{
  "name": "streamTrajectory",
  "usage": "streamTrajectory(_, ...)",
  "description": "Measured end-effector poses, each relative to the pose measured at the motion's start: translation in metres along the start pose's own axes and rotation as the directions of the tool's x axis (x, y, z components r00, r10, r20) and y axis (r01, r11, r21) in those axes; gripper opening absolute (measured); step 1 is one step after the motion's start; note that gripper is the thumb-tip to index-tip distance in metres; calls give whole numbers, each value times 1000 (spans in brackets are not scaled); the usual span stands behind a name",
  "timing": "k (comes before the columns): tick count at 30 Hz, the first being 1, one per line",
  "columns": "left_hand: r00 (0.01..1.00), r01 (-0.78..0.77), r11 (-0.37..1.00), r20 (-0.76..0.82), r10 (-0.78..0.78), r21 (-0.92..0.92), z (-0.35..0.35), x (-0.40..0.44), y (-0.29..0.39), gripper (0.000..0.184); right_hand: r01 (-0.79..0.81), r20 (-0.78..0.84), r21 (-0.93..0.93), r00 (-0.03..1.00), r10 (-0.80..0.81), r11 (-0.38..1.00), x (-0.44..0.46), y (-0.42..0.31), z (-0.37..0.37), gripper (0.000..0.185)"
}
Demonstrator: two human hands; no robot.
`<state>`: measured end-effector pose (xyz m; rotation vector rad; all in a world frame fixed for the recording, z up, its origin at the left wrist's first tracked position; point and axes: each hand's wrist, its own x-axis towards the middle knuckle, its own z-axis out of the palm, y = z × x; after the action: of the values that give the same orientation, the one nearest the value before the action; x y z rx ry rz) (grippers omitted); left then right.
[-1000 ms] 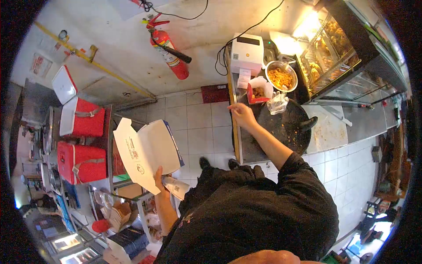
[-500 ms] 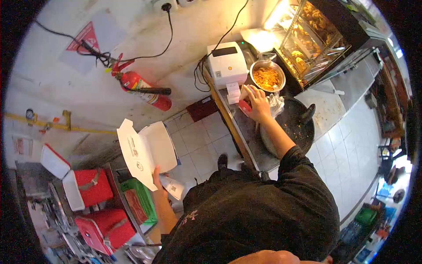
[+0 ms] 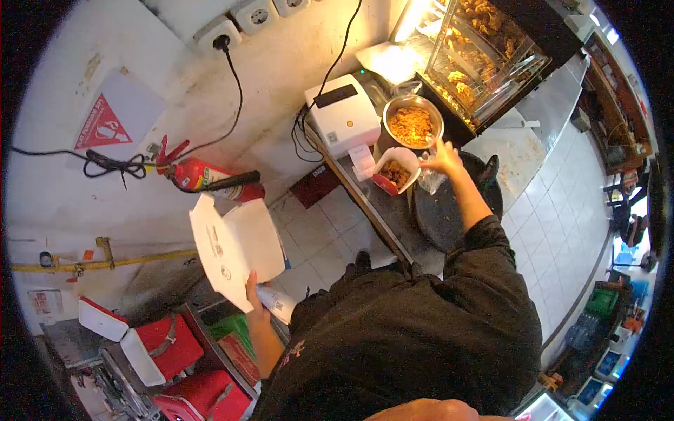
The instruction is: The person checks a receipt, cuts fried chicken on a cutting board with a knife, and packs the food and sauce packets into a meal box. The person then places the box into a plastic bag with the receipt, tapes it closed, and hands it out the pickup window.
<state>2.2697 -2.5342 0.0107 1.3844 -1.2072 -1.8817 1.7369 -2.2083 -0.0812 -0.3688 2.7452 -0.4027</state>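
My left hand (image 3: 258,307) grips the lower edge of a white cardboard takeaway box (image 3: 258,242), which stands with its lid folded up. Beside that wrist is a white item with a printed label (image 3: 279,303); whether I hold it too, I cannot tell. My right hand (image 3: 444,160) reaches over the counter with fingers apart, just right of a red-and-white carton (image 3: 387,184) holding browned food. A clear crumpled plastic bag (image 3: 430,181) lies under that hand. Behind the carton sits a metal bowl (image 3: 439,121) of orange-brown crumbly food.
A white label printer (image 3: 344,121) stands against the wall, a paper strip hanging from it. To the right are a dark round stone mortar (image 3: 456,210) and a lit display case (image 3: 484,63) of fried food. A fire extinguisher (image 3: 210,179) hangs at left above red-and-white boxes (image 3: 165,347).
My right hand has moved off the carton to its right, uncovering the food inside. My left hand still holds the box. The view has shifted slightly.
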Motion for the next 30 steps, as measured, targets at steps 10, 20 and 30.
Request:
streamTrajectory(10, 977, -58, 994, -209, 36, -98, -29, 2, 0, 56, -17, 114, -357, 992, 61, 934, 22, -1, -55, 43)
streamTrajectory(20, 964, -107, 993, -249, 90, -57, -28, -15, 16, 57, -395, -92, 340, 889, 448, 854, 134, 39, 23, 50)
streamTrajectory(30, 999, -45, 994, -26, 42, -104, -5, 0, 6, 60, 90, -378, 659, 898, 225, 747, 7, 26, -49, 31)
